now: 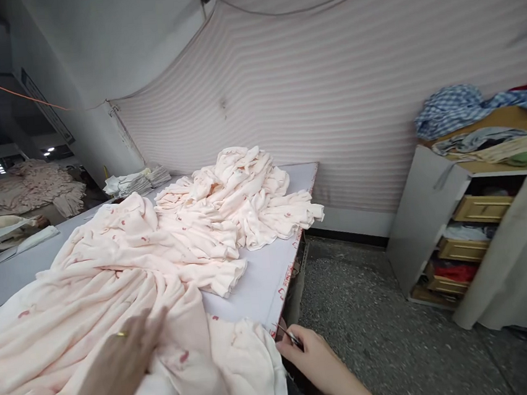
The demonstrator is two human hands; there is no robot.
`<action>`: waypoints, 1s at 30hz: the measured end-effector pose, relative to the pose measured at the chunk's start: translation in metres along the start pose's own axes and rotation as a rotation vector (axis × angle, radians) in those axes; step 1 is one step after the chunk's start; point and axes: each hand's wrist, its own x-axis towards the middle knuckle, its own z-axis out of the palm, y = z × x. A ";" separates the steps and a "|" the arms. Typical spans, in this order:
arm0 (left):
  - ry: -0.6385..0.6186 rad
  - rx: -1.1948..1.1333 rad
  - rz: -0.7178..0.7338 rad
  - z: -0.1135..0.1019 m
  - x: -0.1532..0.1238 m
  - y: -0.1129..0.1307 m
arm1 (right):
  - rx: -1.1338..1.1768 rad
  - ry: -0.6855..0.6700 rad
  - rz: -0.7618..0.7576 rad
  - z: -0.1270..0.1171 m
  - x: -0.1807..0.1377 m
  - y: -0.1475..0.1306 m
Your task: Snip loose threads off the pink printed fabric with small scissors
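Observation:
My left hand [121,363], a ring on one finger and slightly blurred, lies with stretched fingers on a pale pink fleecy garment [118,286]. Small reddish prints dot this cloth, which spreads in folds over the near table. By the table's right edge, my right hand [314,357] is closed around small thread snips [294,338]. Their thin metal tip points up and left; most of the handle is hidden in the fingers. The garment's frilled hem [271,352] hangs just left of that hand. Farther back sits a heap of similar pink garments [239,193].
The grey-white table [243,302] ends at a taped right edge. At the back lies a stack of folded cloth [136,182]. A co-worker's arm [5,221] shows at far left. Right of the concrete floor [347,295] stands a cabinet [418,226] with cloth on top.

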 end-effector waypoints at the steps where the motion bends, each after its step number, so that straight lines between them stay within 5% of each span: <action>1: -0.019 0.009 0.150 0.002 0.000 0.017 | -0.001 -0.011 0.017 -0.001 -0.004 0.000; 3: -0.088 -0.096 0.422 0.001 0.003 0.046 | 0.012 -0.042 0.040 -0.003 -0.013 -0.001; 5: -0.195 -0.311 0.477 -0.003 0.008 0.072 | 0.049 -0.065 0.036 -0.004 -0.021 -0.004; 9: -0.371 -0.754 0.001 -0.013 0.033 0.118 | 0.111 -0.094 -0.030 -0.011 -0.031 -0.021; 12: -0.471 -1.128 -0.139 -0.017 0.062 0.140 | 0.102 -0.147 -0.124 -0.021 -0.033 -0.036; 16: -0.611 -1.360 -0.189 -0.021 0.087 0.136 | 0.116 -0.116 -0.253 -0.019 -0.023 -0.039; 23: -0.588 -1.512 -0.464 -0.011 0.071 0.114 | 0.098 -0.010 -0.345 0.019 0.006 -0.042; 30: -0.559 -1.645 -0.650 0.009 0.060 0.116 | -0.136 -0.121 -0.384 0.013 -0.004 -0.034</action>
